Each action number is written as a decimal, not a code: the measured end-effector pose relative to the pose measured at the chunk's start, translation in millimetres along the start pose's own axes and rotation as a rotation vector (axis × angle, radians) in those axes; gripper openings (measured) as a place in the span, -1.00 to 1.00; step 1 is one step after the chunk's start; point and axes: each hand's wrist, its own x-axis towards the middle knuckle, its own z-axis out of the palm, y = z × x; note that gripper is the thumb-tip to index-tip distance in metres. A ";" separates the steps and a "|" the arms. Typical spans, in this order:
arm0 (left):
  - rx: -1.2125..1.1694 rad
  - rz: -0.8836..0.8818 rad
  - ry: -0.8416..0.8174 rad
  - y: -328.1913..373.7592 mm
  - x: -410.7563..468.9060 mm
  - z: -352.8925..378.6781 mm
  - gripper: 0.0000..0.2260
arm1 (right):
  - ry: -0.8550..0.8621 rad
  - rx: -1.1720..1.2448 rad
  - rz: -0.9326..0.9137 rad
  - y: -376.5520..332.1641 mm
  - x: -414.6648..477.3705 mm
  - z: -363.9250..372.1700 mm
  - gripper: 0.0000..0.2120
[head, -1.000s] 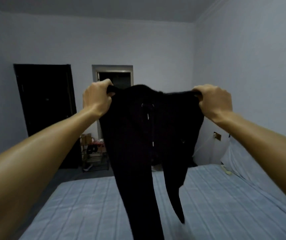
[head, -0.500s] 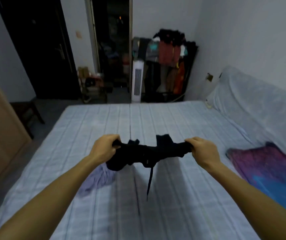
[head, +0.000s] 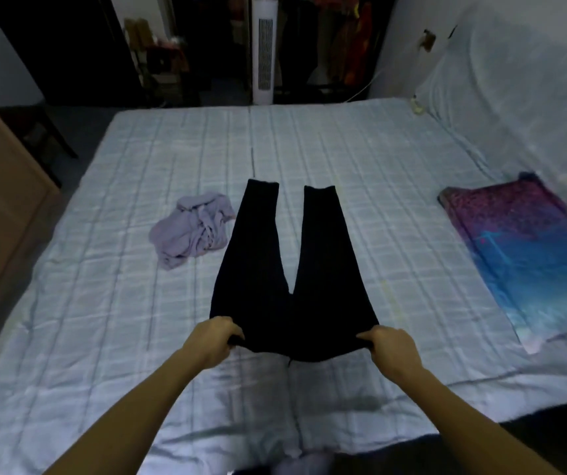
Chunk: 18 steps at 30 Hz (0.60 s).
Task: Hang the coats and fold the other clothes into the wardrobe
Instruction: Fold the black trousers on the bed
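Head view: black trousers (head: 288, 269) flat on striped bed (head: 395, 186), frame centre, legs spread toward top. Left hand (head: 215, 341) and right hand (head: 391, 347) each grip waistband corner. Crumpled lilac garment (head: 189, 231) just left of trousers; purple-blue cloth (head: 528, 248) at right edge.

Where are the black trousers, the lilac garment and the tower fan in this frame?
black trousers (head: 292, 320): head view, on the seat just below where the legs part.
lilac garment (head: 191, 234): head view, middle of the crumpled heap.
tower fan (head: 264, 53): head view, on its front grille.
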 end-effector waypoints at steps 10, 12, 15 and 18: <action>0.268 -0.034 -0.277 20.4 -33.1 160.1 -0.55 | 0.018 -0.133 -0.076 24.3 -69.3 144.0 -0.52; 0.279 -0.055 -0.371 22.0 -36.6 185.4 -0.55 | -0.068 -0.111 -0.041 24.6 -73.2 173.1 -0.57; 0.175 -0.111 -0.451 18.7 -32.8 211.3 -0.52 | -0.262 -0.003 0.063 23.4 -79.1 212.3 -0.49; 0.091 -0.049 -0.320 15.2 -14.0 221.5 -0.52 | -0.325 0.234 0.288 14.6 -80.9 240.2 -0.43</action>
